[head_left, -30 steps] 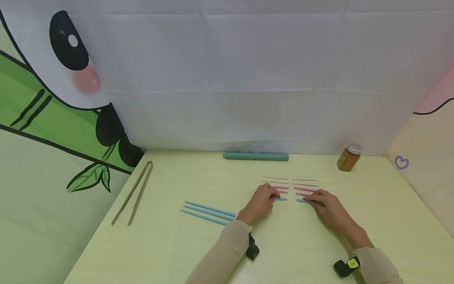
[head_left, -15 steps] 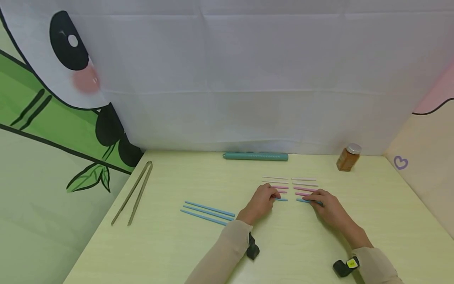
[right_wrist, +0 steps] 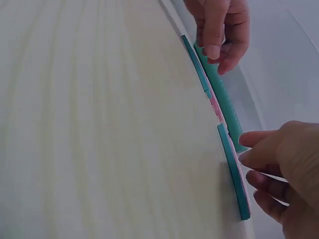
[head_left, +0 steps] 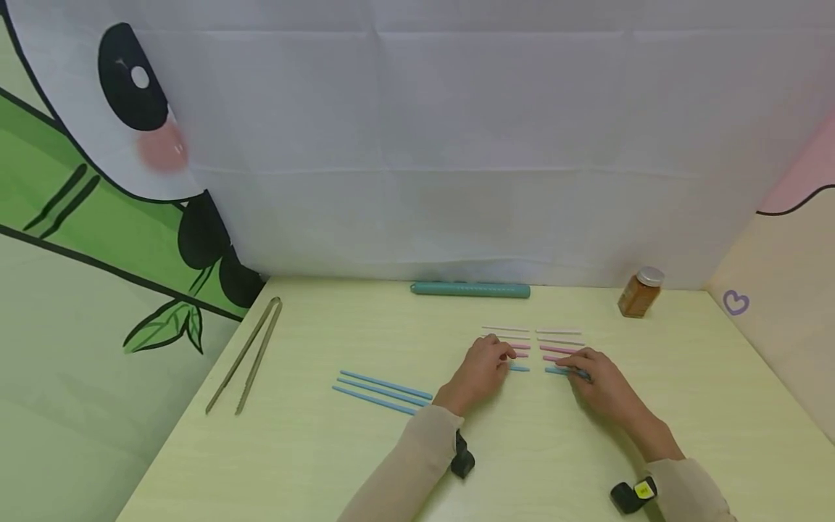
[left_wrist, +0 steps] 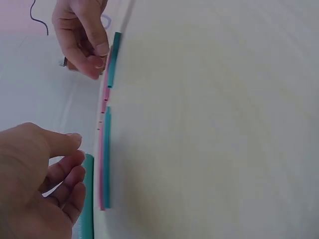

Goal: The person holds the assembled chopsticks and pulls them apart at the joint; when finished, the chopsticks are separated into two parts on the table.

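Note:
My left hand hovers over the left row of sticks, thumb and fingers loosely bent. In the left wrist view its thumb and fingertips stand apart from a blue stick on the table. My right hand is over the right row, its fingers relaxed beside another blue stick, with nothing between them in the right wrist view. Behind the blue ones lie pink sticks and thin pale sticks, paired end to end across a narrow gap. Parts of the left row are hidden behind my left hand.
Three longer blue sticks lie left of my left forearm. Long tongs rest near the table's left edge. A green tube lies along the back by the white cloth, and a brown jar with a silver lid stands back right.
Both hands stay over the two rows. My left fingers have risen slightly off the blue stick, and my right hand has shifted very little. The sticks lie in the same places.

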Tool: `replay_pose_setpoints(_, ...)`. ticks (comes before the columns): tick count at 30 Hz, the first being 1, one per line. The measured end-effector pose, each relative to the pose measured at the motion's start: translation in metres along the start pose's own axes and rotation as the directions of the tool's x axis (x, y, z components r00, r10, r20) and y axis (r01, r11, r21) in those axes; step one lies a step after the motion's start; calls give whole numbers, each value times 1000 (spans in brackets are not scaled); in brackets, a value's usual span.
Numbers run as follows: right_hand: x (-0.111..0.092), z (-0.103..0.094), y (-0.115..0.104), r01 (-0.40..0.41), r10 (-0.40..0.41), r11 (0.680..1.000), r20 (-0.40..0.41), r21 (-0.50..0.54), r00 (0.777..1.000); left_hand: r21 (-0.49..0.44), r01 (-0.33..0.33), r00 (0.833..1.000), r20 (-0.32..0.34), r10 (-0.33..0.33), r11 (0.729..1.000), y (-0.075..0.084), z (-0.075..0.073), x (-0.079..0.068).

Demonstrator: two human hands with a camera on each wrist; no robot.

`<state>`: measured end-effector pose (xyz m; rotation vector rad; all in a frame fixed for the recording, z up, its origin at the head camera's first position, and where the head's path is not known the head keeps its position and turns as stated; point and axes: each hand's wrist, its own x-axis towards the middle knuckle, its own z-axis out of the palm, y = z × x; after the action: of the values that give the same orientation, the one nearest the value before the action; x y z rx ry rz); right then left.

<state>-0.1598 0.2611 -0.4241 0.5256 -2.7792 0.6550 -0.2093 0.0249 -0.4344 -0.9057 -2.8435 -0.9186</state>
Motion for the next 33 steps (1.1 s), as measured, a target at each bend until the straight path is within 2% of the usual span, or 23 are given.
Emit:
replay_pose_setpoints(4,5,0,-12,57,-57,998,-27,12,998,-99,-19,1000,-23,16,995,-4,-20,-2)
replay_pose_setpoints(7,10,2,-21,104,-102,994,-59,30,993,-171,-34,999,-16,32,985,-10,-41,-4)
replay_pose_setpoints(10,16,5,-31,107,-104,992,-46,72,994,-197,-41,999,-21,38,979,-22,-59,-10)
replay_pose_setpoints(14,23,14,-42,96,-96,987,-10,127,995,-206,-44,999,-34,38,977,-46,-79,-25)
replay_pose_setpoints(19,32,28,-52,105,-105,982,-6,158,994,-200,13,1000,-22,-18,980,-80,-101,-48)
replay_pose_setpoints(23,40,40,-61,76,-89,974,51,216,995,-196,83,996,4,-84,977,-106,-117,-62)
replay_pose_setpoints(29,49,57,-80,79,-121,961,146,263,982,-172,141,990,49,-135,975,-144,-129,-83)
replay_pose_setpoints(33,56,67,-95,88,-149,951,188,295,971,-170,156,986,81,-144,973,-161,-135,-95)
